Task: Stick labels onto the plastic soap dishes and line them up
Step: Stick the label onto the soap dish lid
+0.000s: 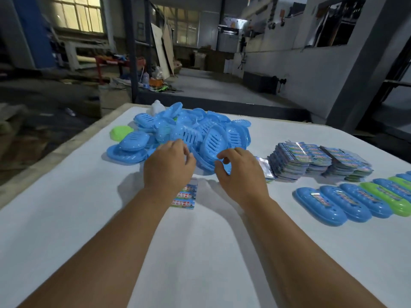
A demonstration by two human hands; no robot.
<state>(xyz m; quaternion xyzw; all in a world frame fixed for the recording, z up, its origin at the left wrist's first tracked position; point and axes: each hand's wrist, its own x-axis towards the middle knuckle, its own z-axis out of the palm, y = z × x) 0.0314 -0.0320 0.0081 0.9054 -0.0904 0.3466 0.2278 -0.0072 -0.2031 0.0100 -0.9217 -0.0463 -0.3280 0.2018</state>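
Hands reach into soap-dish pile (191, 134)
Left hand (168, 165) and right hand (241, 172), fingers loosely curled; grip unclear. Labelled row (355, 201) cut off right.

The room was a big workshop. A white table (200, 252) filled the near part. Behind it the grey floor (206, 85) ran far back. On the left, a window (77, 14) with many small panes glowed with pale yellow light. More windows (186, 32) showed far away at the back. A dark metal post (131, 50) stood up behind the table. Flat boards (162, 50) leaned near the post. A pale wall (300, 70) ran along the right side. Some clutter (155, 83) lay on the floor. The left side was dim.
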